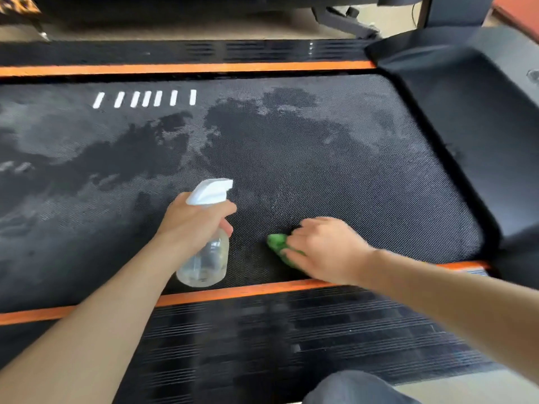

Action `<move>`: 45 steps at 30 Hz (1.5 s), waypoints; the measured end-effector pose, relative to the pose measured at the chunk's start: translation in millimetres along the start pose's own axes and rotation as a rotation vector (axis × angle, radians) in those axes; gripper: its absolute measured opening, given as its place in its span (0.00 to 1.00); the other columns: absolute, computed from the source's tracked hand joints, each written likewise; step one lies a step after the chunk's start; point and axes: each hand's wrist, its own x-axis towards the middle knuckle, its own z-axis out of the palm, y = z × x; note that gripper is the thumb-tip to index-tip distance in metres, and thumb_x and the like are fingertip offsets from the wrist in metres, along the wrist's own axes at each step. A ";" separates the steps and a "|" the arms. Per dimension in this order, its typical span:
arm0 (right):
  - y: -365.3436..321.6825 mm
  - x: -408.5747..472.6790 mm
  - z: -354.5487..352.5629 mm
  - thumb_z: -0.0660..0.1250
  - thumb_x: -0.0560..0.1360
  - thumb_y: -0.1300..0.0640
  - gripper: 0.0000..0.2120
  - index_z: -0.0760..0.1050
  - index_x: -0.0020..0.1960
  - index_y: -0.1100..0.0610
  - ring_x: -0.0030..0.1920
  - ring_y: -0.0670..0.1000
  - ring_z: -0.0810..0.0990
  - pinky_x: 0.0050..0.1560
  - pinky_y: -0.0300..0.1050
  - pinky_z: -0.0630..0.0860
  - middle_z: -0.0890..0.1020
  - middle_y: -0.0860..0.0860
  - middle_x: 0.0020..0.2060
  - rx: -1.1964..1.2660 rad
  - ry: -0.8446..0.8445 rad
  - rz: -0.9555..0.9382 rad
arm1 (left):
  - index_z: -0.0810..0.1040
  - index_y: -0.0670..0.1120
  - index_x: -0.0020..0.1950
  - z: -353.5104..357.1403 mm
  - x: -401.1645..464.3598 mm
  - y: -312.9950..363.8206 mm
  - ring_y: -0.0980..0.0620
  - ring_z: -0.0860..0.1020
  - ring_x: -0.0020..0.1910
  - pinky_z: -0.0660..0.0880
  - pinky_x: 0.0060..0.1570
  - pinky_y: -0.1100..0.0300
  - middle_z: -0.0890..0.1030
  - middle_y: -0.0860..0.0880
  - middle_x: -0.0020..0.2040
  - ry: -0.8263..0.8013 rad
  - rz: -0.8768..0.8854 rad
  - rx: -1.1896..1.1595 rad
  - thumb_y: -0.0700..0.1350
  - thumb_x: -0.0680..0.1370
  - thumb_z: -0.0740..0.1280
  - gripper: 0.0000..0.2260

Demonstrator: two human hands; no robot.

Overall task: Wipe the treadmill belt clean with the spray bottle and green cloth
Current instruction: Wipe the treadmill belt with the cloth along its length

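Wiping: green cloth (pixel 279 246) pressed under right hand (pixel 323 249), fingers seemingly curled on it.
Dusty belt (pixel 335 176): from ten to twelve o'clock, right hand nearer.
Left hand (pixel 195 220): gripping spray bottle (pixel 205 252).

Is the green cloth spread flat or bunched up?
Bunched up. The green cloth shows only as a small wad sticking out from under the right hand, which presses it onto the treadmill belt.

Treadmill belt (pixel 320 170): matt black, finely dotted texture, darker wet patches. Spray bottle (pixel 205 258): clear glossy plastic, opaque white plastic head. Green cloth (pixel 278 243): soft fabric. Side rail (pixel 291 345): ribbed, semi-gloss black plastic. Motor cover (pixel 481 112): smooth, satin black.
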 end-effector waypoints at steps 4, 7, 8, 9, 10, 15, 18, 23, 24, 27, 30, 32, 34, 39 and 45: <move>67.5 -64.9 -26.6 0.52 0.80 0.44 0.21 0.72 0.35 0.53 0.37 0.56 0.79 0.38 0.47 0.76 0.77 0.49 0.31 -0.067 -0.024 0.215 | 0.85 0.51 0.50 5.4 -9.8 -1.7 0.50 0.83 0.53 0.77 0.62 0.48 0.88 0.51 0.37 -0.081 0.027 0.049 0.55 0.76 0.73 0.09; 40.3 -49.0 -15.9 0.52 0.80 0.44 0.20 0.73 0.36 0.53 0.39 0.57 0.80 0.40 0.50 0.78 0.80 0.50 0.33 -0.057 0.019 0.305 | 0.85 0.49 0.48 8.4 -17.6 5.6 0.51 0.83 0.51 0.76 0.56 0.51 0.88 0.52 0.37 -0.094 0.054 0.120 0.54 0.77 0.72 0.09; 22.8 -36.0 -10.8 0.53 0.80 0.44 0.20 0.73 0.36 0.53 0.40 0.57 0.80 0.41 0.51 0.78 0.80 0.50 0.33 -0.012 0.022 0.286 | 0.85 0.49 0.49 7.9 -21.3 8.5 0.51 0.83 0.50 0.76 0.55 0.52 0.88 0.52 0.37 -0.088 0.053 0.127 0.54 0.77 0.72 0.09; 5.8 -23.0 -5.2 0.54 0.80 0.45 0.20 0.74 0.36 0.53 0.39 0.57 0.80 0.40 0.51 0.77 0.81 0.50 0.33 0.037 0.027 0.241 | 0.85 0.49 0.50 6.9 -24.1 11.5 0.51 0.83 0.50 0.76 0.54 0.53 0.88 0.52 0.37 -0.083 0.052 0.130 0.54 0.77 0.72 0.09; -9.7 -12.1 -1.0 0.54 0.79 0.45 0.20 0.74 0.35 0.53 0.39 0.57 0.79 0.40 0.50 0.77 0.81 0.50 0.33 0.080 0.027 0.196 | 0.85 0.50 0.51 5.9 -27.5 14.4 0.51 0.84 0.49 0.76 0.52 0.54 0.88 0.51 0.37 -0.078 0.052 0.134 0.54 0.77 0.72 0.09; -6.7 -15.0 -7.4 0.52 0.79 0.44 0.21 0.74 0.36 0.54 0.38 0.56 0.77 0.40 0.49 0.75 0.78 0.49 0.33 0.203 -0.033 0.032 | 0.85 0.48 0.50 1.0 -39.5 25.2 0.49 0.84 0.51 0.76 0.54 0.53 0.88 0.50 0.37 -0.063 0.072 0.164 0.53 0.77 0.73 0.09; 43.2 -55.4 -18.0 0.54 0.81 0.46 0.20 0.72 0.35 0.54 0.35 0.55 0.76 0.37 0.47 0.75 0.75 0.49 0.31 0.065 -0.039 -0.006 | 0.87 0.45 0.44 -2.0 -45.8 19.2 0.50 0.84 0.47 0.76 0.53 0.53 0.88 0.51 0.37 -0.116 0.062 0.206 0.55 0.77 0.73 0.14; 47.7 -68.9 -23.8 0.52 0.79 0.44 0.20 0.71 0.34 0.53 0.36 0.56 0.78 0.35 0.46 0.75 0.76 0.47 0.30 -0.019 0.035 0.299 | 0.84 0.48 0.43 -0.5 -52.7 1.9 0.54 0.86 0.39 0.79 0.52 0.52 0.88 0.49 0.36 -0.231 0.088 0.252 0.54 0.76 0.74 0.10; 31.9 -60.6 -21.1 0.52 0.79 0.45 0.20 0.71 0.34 0.53 0.36 0.56 0.78 0.35 0.47 0.75 0.77 0.48 0.30 -0.029 0.060 0.326 | 0.83 0.48 0.45 -1.0 -53.8 0.2 0.54 0.86 0.38 0.79 0.51 0.52 0.88 0.49 0.36 -0.228 0.092 0.263 0.55 0.76 0.74 0.11; -17.2 -25.9 -6.1 0.53 0.79 0.45 0.19 0.70 0.34 0.52 0.38 0.57 0.78 0.39 0.49 0.75 0.79 0.49 0.32 0.010 0.024 0.279 | 0.83 0.46 0.51 -4.1 -53.1 -2.5 0.57 0.85 0.36 0.77 0.44 0.56 0.88 0.46 0.38 -0.220 0.116 0.263 0.55 0.76 0.74 0.13; -31.5 -5.4 -4.7 0.49 0.78 0.42 0.19 0.66 0.35 0.50 0.40 0.58 0.78 0.41 0.51 0.77 0.79 0.50 0.34 0.136 -0.057 0.274 | 0.84 0.45 0.51 -8.1 -51.0 -5.5 0.59 0.84 0.33 0.76 0.41 0.58 0.88 0.46 0.37 -0.216 0.138 0.229 0.54 0.76 0.74 0.13; -20.2 -15.7 -10.8 0.51 0.78 0.43 0.20 0.69 0.35 0.52 0.38 0.56 0.78 0.40 0.49 0.76 0.78 0.49 0.33 0.126 -0.089 0.209 | 0.84 0.46 0.46 -11.3 -47.5 -11.0 0.53 0.86 0.38 0.76 0.45 0.54 0.87 0.46 0.36 -0.220 0.138 0.193 0.54 0.75 0.74 0.11; 4.0 -37.0 -20.2 0.52 0.79 0.43 0.21 0.72 0.35 0.53 0.37 0.55 0.77 0.38 0.48 0.76 0.77 0.49 0.32 0.041 -0.122 0.224 | 0.84 0.46 0.44 -13.2 -44.6 -14.3 0.49 0.88 0.43 0.78 0.47 0.53 0.88 0.46 0.37 -0.232 0.149 0.153 0.54 0.74 0.74 0.11; 28.0 -49.1 -28.4 0.56 0.82 0.44 0.20 0.77 0.42 0.55 0.47 0.60 0.80 0.40 0.49 0.71 0.81 0.54 0.40 -0.074 -0.090 0.753 | 0.85 0.46 0.43 -11.5 -40.1 -9.4 0.61 0.85 0.33 0.72 0.40 0.59 0.87 0.55 0.35 -0.290 0.183 0.205 0.53 0.77 0.73 0.12; 16.8 -41.3 -20.4 0.56 0.82 0.44 0.20 0.78 0.43 0.55 0.48 0.62 0.80 0.42 0.50 0.73 0.82 0.57 0.41 -0.136 -0.071 0.850 | 0.86 0.44 0.43 -2.8 -40.4 -3.5 0.55 0.82 0.40 0.75 0.40 0.59 0.86 0.50 0.41 -0.339 0.193 0.341 0.55 0.77 0.72 0.14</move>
